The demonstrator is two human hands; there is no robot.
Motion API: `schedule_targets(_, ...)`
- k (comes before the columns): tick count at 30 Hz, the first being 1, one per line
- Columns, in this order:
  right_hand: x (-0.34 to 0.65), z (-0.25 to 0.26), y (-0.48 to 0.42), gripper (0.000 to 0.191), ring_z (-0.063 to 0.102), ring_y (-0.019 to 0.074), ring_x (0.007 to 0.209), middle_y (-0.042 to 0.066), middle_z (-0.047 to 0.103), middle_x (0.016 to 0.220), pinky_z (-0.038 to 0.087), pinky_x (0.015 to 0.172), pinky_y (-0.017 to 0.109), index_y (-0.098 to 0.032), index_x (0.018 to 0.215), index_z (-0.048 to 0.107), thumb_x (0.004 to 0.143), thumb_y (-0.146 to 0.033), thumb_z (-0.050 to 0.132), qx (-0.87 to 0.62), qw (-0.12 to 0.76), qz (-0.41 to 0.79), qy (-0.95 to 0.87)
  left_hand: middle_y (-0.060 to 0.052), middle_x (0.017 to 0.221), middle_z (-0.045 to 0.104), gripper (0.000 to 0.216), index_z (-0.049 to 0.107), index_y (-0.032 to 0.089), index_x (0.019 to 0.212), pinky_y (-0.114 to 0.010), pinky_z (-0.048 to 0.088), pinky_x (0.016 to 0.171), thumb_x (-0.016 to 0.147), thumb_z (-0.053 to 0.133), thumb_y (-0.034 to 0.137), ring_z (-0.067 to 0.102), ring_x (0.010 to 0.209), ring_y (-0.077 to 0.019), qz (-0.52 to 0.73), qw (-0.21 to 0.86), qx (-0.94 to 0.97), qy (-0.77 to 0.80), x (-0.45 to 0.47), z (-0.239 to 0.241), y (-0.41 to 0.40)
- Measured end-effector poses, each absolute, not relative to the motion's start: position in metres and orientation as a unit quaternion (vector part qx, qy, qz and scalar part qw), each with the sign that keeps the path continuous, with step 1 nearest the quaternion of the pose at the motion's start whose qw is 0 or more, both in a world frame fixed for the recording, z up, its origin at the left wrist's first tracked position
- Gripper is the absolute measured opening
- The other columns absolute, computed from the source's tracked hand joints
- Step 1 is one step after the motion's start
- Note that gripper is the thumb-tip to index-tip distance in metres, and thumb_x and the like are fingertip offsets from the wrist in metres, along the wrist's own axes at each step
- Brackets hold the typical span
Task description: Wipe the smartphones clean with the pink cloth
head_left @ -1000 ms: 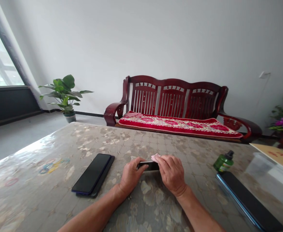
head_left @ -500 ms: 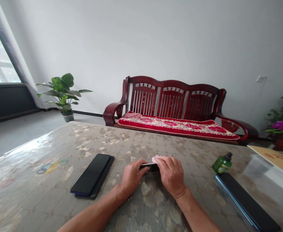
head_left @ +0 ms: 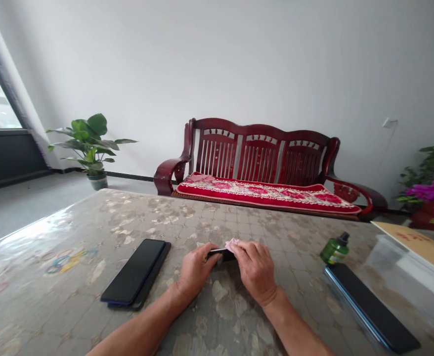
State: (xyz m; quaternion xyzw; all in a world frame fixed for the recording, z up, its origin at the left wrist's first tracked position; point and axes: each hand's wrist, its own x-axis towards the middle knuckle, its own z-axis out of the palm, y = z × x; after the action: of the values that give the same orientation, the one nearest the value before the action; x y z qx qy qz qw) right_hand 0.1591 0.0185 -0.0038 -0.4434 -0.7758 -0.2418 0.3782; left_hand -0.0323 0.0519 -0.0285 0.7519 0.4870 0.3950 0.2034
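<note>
Left hand [head_left: 195, 268] is gripping half-hidden device [head_left: 227, 255], right hand [head_left: 256, 267] pinching pink cloth [head_left: 232, 244]; clear box [head_left: 393, 264] (contents indistinct) is extending out of view.

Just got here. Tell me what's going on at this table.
A person's left hand grips what looks like a dark phone, while the right hand pinches a small pink cloth at its other end. On the table, a stack of dark phones lies to the left; to the right, a blue-edged phone lies near a green bottle.
</note>
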Motion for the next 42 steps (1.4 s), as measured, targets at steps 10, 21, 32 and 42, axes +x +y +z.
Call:
schedule_targets(10, 0.157, -0.007, 0.02, 0.024, 0.06, 0.0176, 0.091, 0.005, 0.07, 0.101, 0.043, 0.08, 0.033, -0.024, 0.116, 0.066, 0.097, -0.018, 0.054, -0.45, 0.407, -0.226, -0.762, 0.002, 0.082, 0.072, 0.01, 0.066, 0.024, 0.089, -0.023, 0.044, 0.069, 0.089, 0.058, 0.03, 0.067, 0.077, -0.0176, 0.387, 0.197, 0.758, 0.487, -0.034, -0.03, 0.054)
schedule_targets(21, 0.172, -0.011, 0.028, 0.024, 0.062, 0.0177, 0.091, 0.006, 0.069, 0.099, 0.048, 0.082, 0.033, -0.026, 0.115, 0.068, 0.097, -0.019, 0.054, -0.478, 0.419, -0.208, -0.743, 0.001, 0.078, 0.072, 0.013, 0.067, 0.024, 0.089, -0.023, 0.043, 0.063, 0.088, 0.059, 0.033, 0.067, 0.072, -0.019, 0.378, 0.197, 0.75, 0.505, -0.036, -0.031, 0.057)
schedule_targets(32, 0.161, -0.011, 0.024, 0.028, 0.062, 0.0168, 0.094, 0.007, 0.067, 0.1, 0.05, 0.085, 0.031, -0.023, 0.121, 0.065, 0.096, -0.015, 0.053, -0.447, 0.419, -0.195, -0.766, 0.001, 0.079, 0.072, 0.014, 0.068, 0.024, 0.091, -0.024, 0.044, 0.065, 0.088, 0.059, 0.034, 0.067, 0.072, -0.0185, 0.382, 0.2, 0.752, 0.499, -0.035, -0.031, 0.056)
schedule_targets(42, 0.155, -0.014, 0.023, 0.03, 0.059, 0.0183, 0.088, 0.007, 0.063, 0.094, 0.049, 0.081, 0.034, -0.02, 0.123, 0.063, 0.098, -0.016, 0.048, -0.465, 0.405, -0.171, -0.768, 0.001, 0.079, 0.073, 0.015, 0.068, 0.024, 0.09, -0.024, 0.044, 0.063, 0.087, 0.058, 0.034, 0.067, 0.071, -0.0188, 0.381, 0.202, 0.749, 0.504, -0.034, -0.027, 0.054)
